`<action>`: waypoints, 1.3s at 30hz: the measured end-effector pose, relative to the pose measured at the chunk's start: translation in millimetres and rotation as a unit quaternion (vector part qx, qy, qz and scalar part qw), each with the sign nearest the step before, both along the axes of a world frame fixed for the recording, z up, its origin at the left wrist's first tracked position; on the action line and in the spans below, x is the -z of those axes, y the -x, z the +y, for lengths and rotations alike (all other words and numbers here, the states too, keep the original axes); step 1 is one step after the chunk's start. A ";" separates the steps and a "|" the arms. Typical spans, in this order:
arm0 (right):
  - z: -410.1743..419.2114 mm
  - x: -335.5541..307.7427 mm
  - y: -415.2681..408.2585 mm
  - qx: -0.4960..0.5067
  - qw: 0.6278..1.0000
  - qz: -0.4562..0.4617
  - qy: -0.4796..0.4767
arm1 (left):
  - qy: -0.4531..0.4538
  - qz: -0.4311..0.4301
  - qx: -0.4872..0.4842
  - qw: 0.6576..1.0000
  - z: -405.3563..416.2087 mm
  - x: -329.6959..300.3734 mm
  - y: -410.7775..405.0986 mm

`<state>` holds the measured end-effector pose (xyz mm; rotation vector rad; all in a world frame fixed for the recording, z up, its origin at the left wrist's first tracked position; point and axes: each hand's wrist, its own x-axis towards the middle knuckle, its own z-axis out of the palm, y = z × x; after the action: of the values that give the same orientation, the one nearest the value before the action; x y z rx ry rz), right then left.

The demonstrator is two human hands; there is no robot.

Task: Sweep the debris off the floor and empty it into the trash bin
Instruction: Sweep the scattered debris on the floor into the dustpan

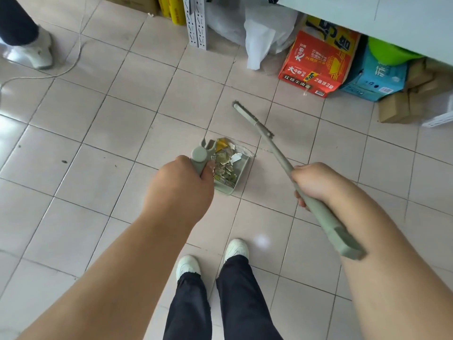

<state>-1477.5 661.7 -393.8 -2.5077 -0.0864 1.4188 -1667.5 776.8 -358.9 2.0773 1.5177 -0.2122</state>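
While the left hand [181, 185] grips the dustpan [235, 175] handle and the right hand [316, 184] grips the broom [274, 148], a red box [316, 67] behind reads "红烧牛肉面".

Open tile floor [98, 123] left; boxes [318, 67] crowd the far right.

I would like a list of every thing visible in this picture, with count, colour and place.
dustpan: one, grey-green, on the floor at centre
debris: a pile, yellow, olive and white, inside the dustpan
broom: one, grey-green, right of the dustpan
red box: one, red-orange, by the far wall
blue box: one, right of the red box
plastic bag: one, white, left of the red box
cable: one, white, far left
left hand: holds the dustpan handle
right hand: holds the broom handle
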 end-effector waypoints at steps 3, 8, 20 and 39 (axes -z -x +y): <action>15.5 18.2 10.5 -0.020 1.000 -0.005 0.019 | 0.000 0.002 0.008 1.000 0.0 -0.8 6.5; 35.2 32.8 39.8 -0.096 0.994 0.036 0.034 | -0.002 0.006 0.023 1.000 -0.9 -1.5 17.9; -4.3 -47.2 57.5 -0.068 0.994 0.079 0.022 | 0.008 0.017 0.040 0.999 2.7 -1.8 33.1; 22.2 5.1 109.4 -0.112 0.988 0.091 0.053 | 0.016 0.008 0.041 0.999 7.8 -1.5 35.6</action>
<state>-1586.9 683.9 -398.9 -2.5027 -0.2730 1.7796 -1703.1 784.7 -357.5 2.1196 1.4313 -0.2830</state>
